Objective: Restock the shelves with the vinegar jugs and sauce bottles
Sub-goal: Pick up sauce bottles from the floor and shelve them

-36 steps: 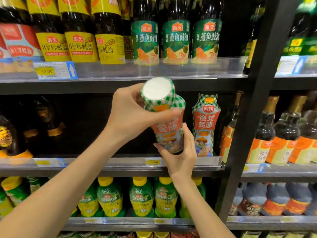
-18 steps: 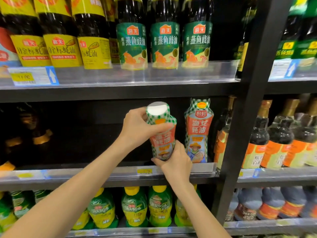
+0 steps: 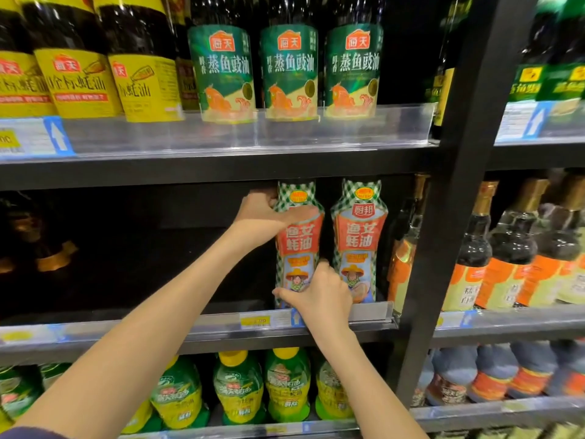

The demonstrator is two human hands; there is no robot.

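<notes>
Left hand [image 3: 269, 217] is gripping the sauce bottle [image 3: 297, 245] round its shoulder w/ thumb across the front, right hand [image 3: 319, 297] is gripping its lower part, & it's standing upright on the middle shelf [image 3: 158, 331], just beside a matching bottle [image 3: 359, 239].

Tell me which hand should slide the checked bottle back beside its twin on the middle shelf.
Probably the right hand: it grips the checked bottle low, near the shelf rail, so a push there should not tip it. The left hand holds the shoulder, high up.
</notes>
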